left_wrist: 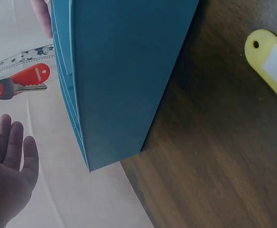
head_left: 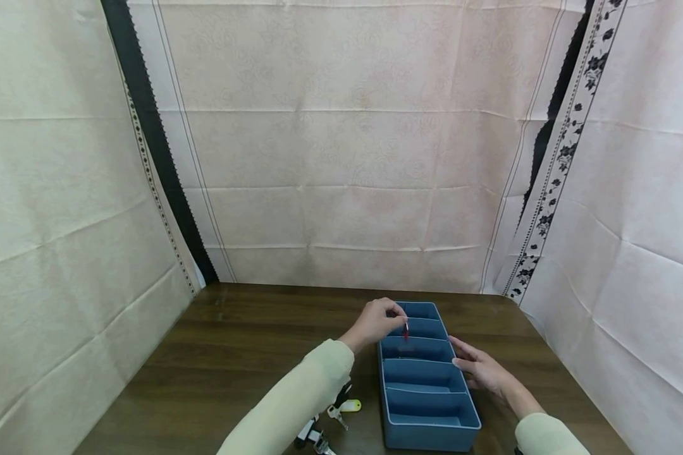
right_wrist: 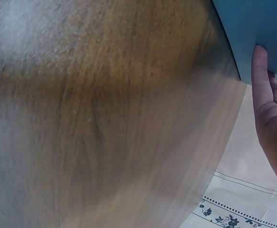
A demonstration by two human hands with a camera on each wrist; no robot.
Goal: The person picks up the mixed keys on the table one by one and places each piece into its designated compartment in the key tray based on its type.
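Brown wood-grain table (head_left: pixel 273 354), cream cloth (head_left: pixel 370 151) behind. A metal key (left_wrist: pixel 31 87) with red tag (left_wrist: pixel 33 73) is pinched by the left hand (head_left: pixel 375 321) above the blue plastic divided box (head_left: pixel 429 437), touched by the straight-fingered right hand (head_left: pixel 480 366). Probably mid-sorting; lowering and letting go seem called for.

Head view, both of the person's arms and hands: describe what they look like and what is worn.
The long, pale yellow-green fabric left sleeve and matching right sleeve look plain and end near the wrists. The left grip and right grip are human hands without gloves. A small dark patch shows beside the right sleeve; I can't tell what it is.
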